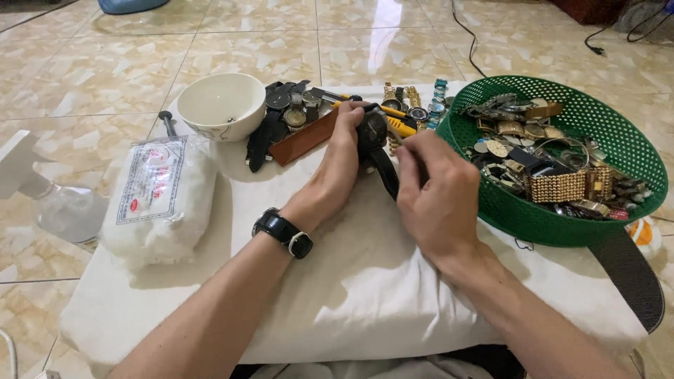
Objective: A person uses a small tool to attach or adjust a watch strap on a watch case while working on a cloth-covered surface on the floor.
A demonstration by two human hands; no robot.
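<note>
Nearest the camera, a white cloth-covered cushion (337, 295) is seen lying on the tiled floor (91, 63), and both forearms are stretched across it. A black wristwatch with a silver buckle (284, 232) is worn on the left wrist. Further on, a black round-faced watch with a dark strap (373, 137) is held between the two hands above the cushion. Its case is gripped by the closed left hand (340, 158), with the fingers wrapped over the top, while its strap hangs down between the hands. The right hand (439, 189) is curled shut beside the strap; whether the strap is pinched by it cannot be told, as the fingertips are hidden.

To the left, a plastic-wrapped pack of white cotton (158, 200) is laid on the cushion. To the right, a round green plastic mesh basket (491, 196) is filled with gold and silver watches. Beyond the hands, a white ceramic bowl (221, 105), a brown leather strap (302, 140) and a cluster of loose watches (411, 105) are set along the far edge.
</note>
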